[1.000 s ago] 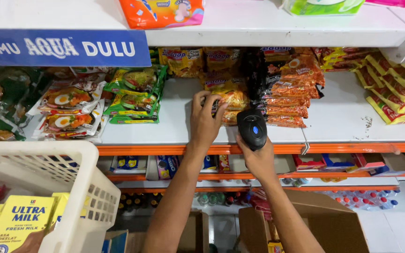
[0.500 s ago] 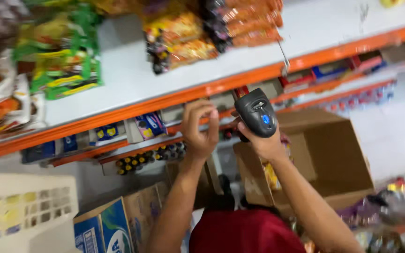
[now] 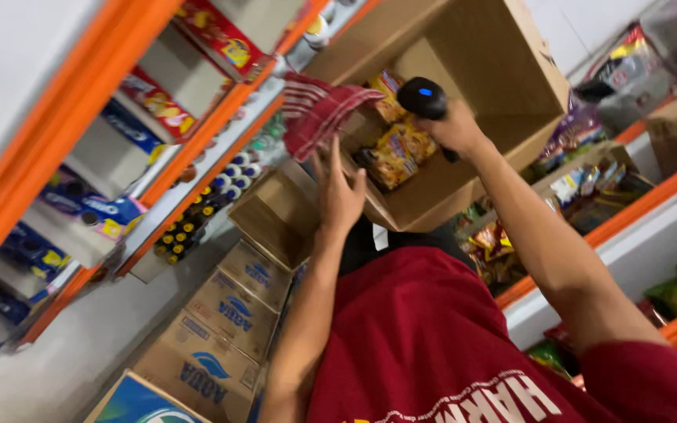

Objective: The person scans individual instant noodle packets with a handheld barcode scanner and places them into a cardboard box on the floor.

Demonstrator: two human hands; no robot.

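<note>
The right hand grips a black handheld scanner firmly, holding it over the open cardboard box, so the noodle packets inside the box lie just below it. The left hand is spread wide and empty at the box's near edge, just under a red striped cloth.

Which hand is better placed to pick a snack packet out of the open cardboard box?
Left. The left hand is empty, open, at the cardboard box edge near the packets. The right hand grips a black scanner.
</note>
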